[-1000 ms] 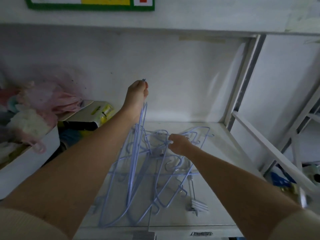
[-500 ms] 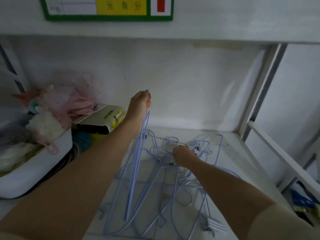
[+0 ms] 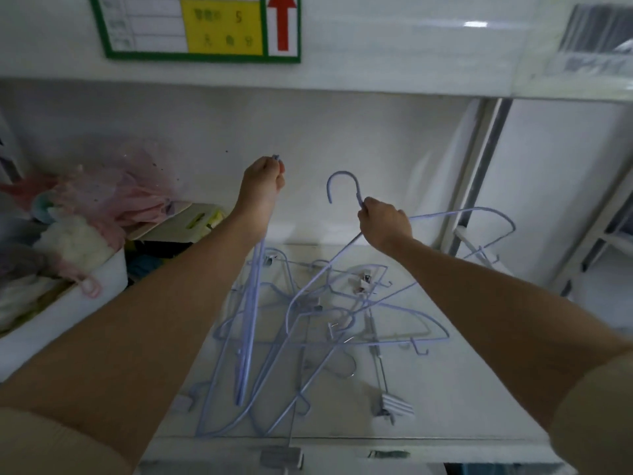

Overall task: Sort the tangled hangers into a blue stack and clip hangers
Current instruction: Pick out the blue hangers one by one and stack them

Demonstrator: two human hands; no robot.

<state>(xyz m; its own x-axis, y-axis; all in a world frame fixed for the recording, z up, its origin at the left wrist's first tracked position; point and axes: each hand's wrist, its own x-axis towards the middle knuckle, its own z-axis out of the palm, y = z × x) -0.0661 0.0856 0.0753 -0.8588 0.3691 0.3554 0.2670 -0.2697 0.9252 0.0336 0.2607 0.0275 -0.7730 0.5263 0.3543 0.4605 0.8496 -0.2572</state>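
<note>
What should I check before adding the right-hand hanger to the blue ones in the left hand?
1. Left hand closed on hanging blue hangers: ok.
2. Right hand gripping lifted hanger below its hook: ok.
3. Lifted hanger free of the pile: not ok; its lower arm runs down among the others.
4. Lifted hanger is plain, no clips: cannot tell.
5. Clip hangers left on the shelf: ok.
</note>
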